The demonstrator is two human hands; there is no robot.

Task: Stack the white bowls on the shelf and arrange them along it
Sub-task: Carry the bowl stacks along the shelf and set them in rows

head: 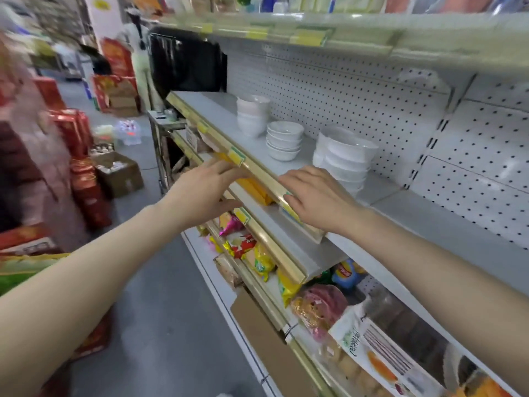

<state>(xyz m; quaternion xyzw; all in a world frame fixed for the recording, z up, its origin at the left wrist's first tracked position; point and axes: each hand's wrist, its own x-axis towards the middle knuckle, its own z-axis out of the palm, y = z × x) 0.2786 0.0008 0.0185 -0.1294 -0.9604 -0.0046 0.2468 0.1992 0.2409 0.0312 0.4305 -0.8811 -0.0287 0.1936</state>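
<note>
Three stacks of white ceramic bowls (284,140) are seen standing on the grey metal shelf (400,213), perhaps five each. Nothing is held by the left hand (211,184) or right hand (317,199); fingers are relaxed.

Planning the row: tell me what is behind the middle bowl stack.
Behind the middle bowl stack only bare shelf and the white pegboard show; the patch directly behind the bowls is covered by them.
</note>
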